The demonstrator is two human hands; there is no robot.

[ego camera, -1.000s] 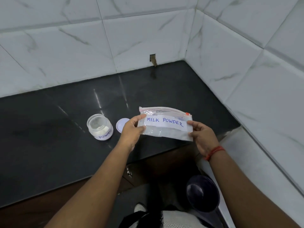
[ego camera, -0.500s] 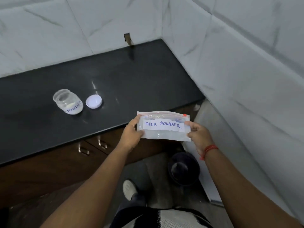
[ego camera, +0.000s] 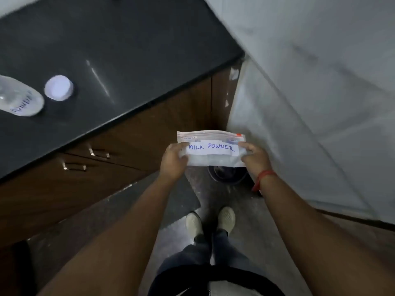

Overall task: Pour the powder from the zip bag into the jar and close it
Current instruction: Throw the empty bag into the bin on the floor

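Zip bag (ego camera: pixel 210 155) pinched by left hand (ego camera: pixel 174 162) and right hand (ego camera: pixel 254 160) (beyond counter (ego camera: pixel 128 50) edge)

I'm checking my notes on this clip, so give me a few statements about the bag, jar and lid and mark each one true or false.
1. Both hands hold the zip bag: left hand, right hand. True.
2. The bag's label reads SUGAR. False: it reads MILK POWDER.
3. The lid is screwed onto the jar. False: it lies on the countertop beside the jar.
4. The bag is held over the floor, off the countertop. True.
5. The bag is tipped over the jar. False: it is far from it.
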